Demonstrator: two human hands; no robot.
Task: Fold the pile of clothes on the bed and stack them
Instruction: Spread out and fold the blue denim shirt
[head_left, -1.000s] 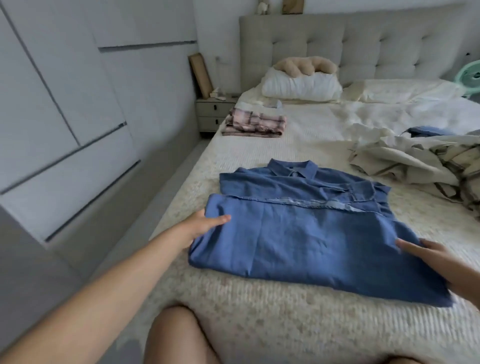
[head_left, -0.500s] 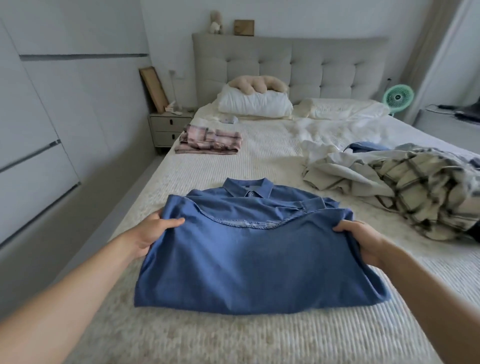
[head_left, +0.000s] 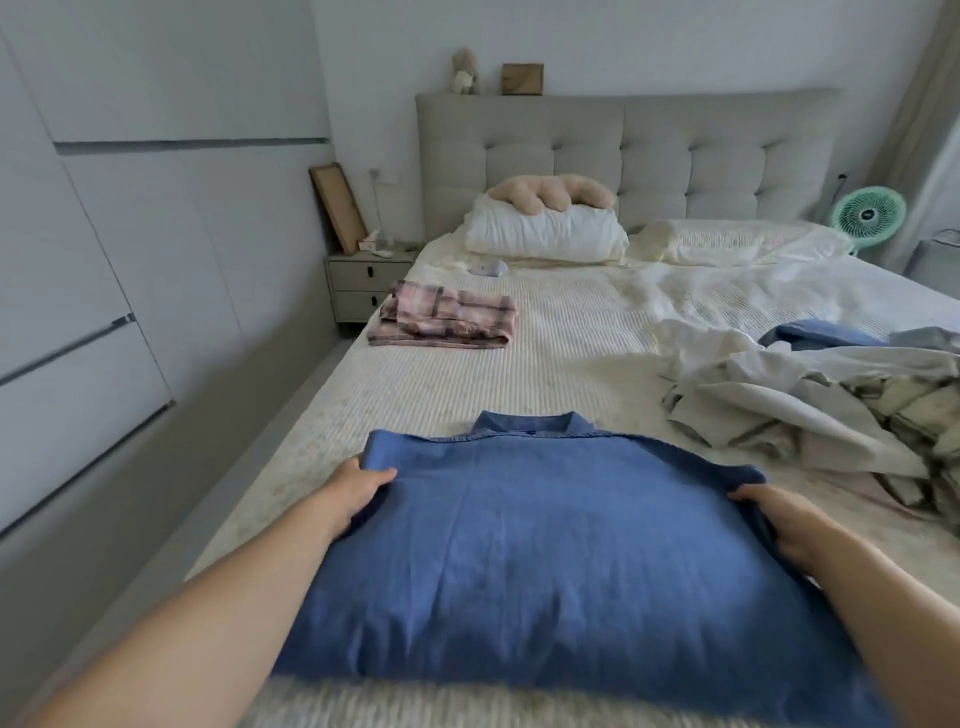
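1. Denim shirt (head_left: 561, 561), blue and folded, lay across the near end of the bed (head_left: 571, 364), its collar pointing toward the headboard (head_left: 675, 156).
2. The left hand (head_left: 358, 488) gripped the shirt's left edge, thumb curled over the top of the fabric and the fingers hidden beneath it.
3. The right hand (head_left: 779, 519) held the shirt's right edge the same way, thumb on top and fingers tucked under the cloth.
4. A folded pink plaid garment (head_left: 447, 319) sat beyond the shirt, well apart from it, near the bed's left edge.
5. An unfolded pile of clothes (head_left: 831, 415), with beige, plaid and blue pieces, lay to the right of the shirt, near it but not touching.
6. A white pillow (head_left: 545, 236) rested against the headboard beyond the shirt, with a beige plush cushion (head_left: 550, 192) on top of it.
7. A nightstand (head_left: 363, 283) stood left of the bed beside the headboard, with a wooden frame (head_left: 337, 208) leaning on the wall above it.
8. A green fan (head_left: 868, 214) stood at the headboard's right side.
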